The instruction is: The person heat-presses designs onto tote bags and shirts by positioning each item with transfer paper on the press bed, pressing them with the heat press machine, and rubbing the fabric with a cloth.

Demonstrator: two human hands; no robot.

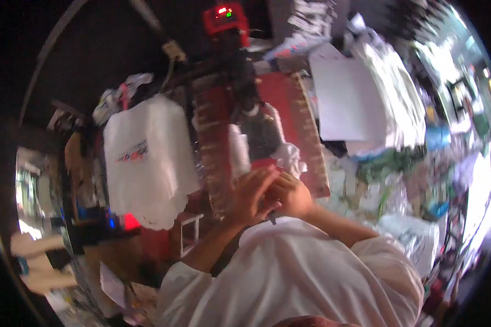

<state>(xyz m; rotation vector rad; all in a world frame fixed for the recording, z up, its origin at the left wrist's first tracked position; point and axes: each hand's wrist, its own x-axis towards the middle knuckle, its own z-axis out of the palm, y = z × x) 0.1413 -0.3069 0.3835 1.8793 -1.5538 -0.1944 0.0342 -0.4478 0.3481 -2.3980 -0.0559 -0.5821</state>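
My left hand and my right hand meet in front of my chest, touching each other. The left fingers are stretched out across the right ones, and nothing shows in that hand. On the right hand the fingers curl inward, partly covered, so what they hold, if anything, is hidden. Just beyond both hands is a dark press-like machine with white cloth bunched at its near right side. It stands on a red board. A red control box with a lit display tops the machine.
To the left hangs or lies a white cloth pile with a small blue and red print. At the right, a flat white sheet lies beside stacked white cloth. Clear plastic bags and scattered scraps cover the lower right.
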